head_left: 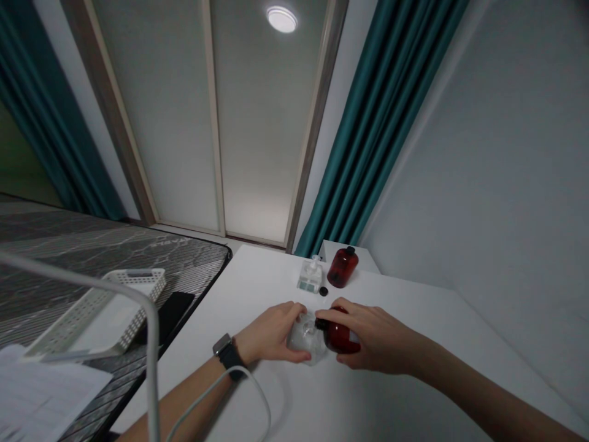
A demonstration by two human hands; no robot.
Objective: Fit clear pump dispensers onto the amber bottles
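My left hand (269,334) grips a clear plastic bottle (300,341) on the white table (257,288). My right hand (368,337) holds a dark red bottle (344,336) tilted on its side, its uncapped neck at the top of the clear bottle. Beyond my hands, an upright dark red bottle with a black cap (343,267) stands beside a clear pump dispenser (309,276). A small black cap (323,291) lies on the table in front of them.
A white slotted basket (133,301), a black phone (172,313) and papers (41,393) lie on a grey patterned surface left of the table. A white curved stand (150,344) rises at left, and a white cable (221,393) crosses my left forearm.
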